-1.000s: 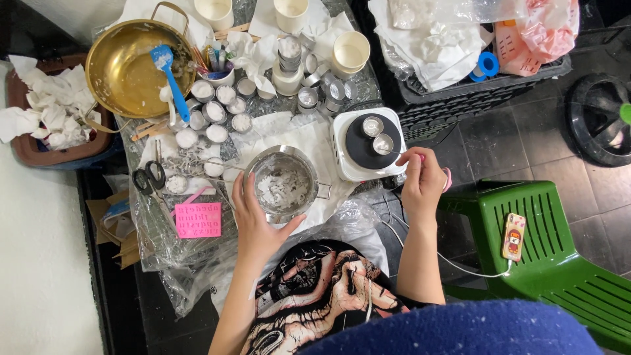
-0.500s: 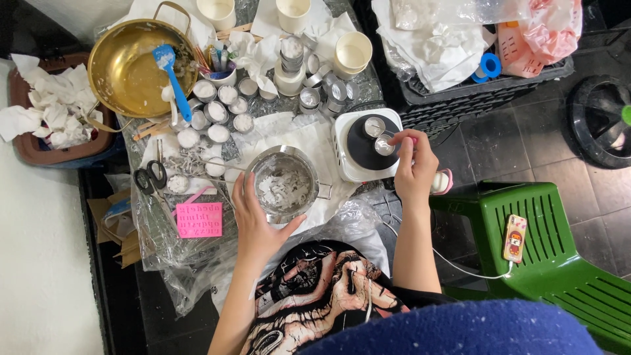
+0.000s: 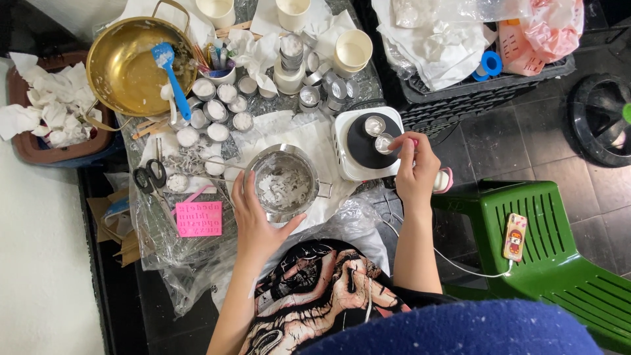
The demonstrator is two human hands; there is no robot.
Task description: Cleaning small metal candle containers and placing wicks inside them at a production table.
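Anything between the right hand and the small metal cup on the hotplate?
Nothing visible. The right hand is already over the hotplate, fingertips at the nearer small metal cup. A second cup sits just beyond, not in the way.
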